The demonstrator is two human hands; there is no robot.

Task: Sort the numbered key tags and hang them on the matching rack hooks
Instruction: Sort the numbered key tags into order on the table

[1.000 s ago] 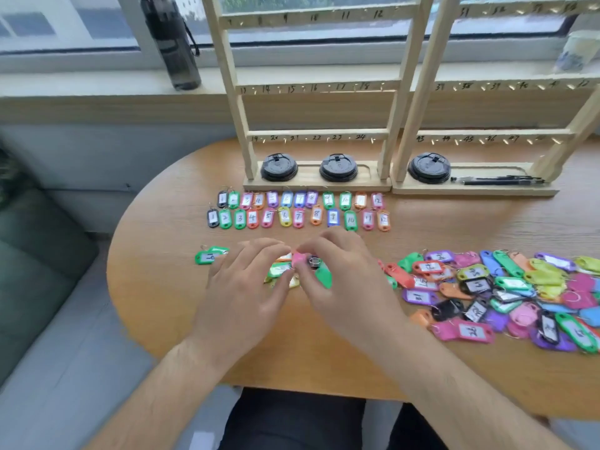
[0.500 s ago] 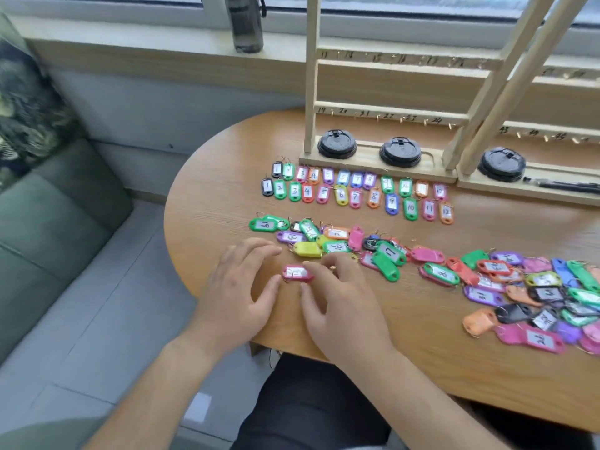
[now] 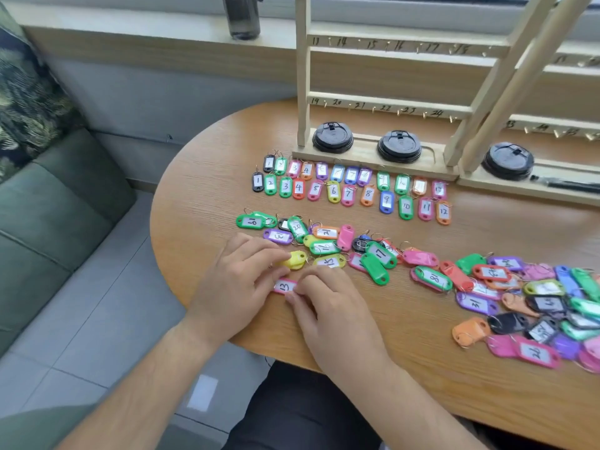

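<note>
A pink tag marked 13 (image 3: 285, 286) lies flat near the table's front edge, between my hands. My right hand (image 3: 328, 306) pinches its right end with thumb and forefinger. My left hand (image 3: 240, 280) lies flat beside its left end, fingertips touching a yellow tag (image 3: 294, 258). Two neat rows of tags numbered 1 to 12 (image 3: 350, 188) lie before the wooden rack (image 3: 389, 107), whose numbered hooks hang bare. A loose cluster of tags (image 3: 324, 243) lies just beyond my hands, and a bigger pile (image 3: 535, 297) is at the right.
Three black lids (image 3: 332, 138) sit in the bases of the two racks, with a black pen (image 3: 565, 183) on the right base. A dark bottle (image 3: 242, 17) stands on the sill. A green sofa (image 3: 58, 206) is left of the round table (image 3: 201, 190).
The pink tag 13 has come out of the cluster toward the table's front edge with both hands. My left fingertips have since reached the yellow tag. The view has swung left.
</note>
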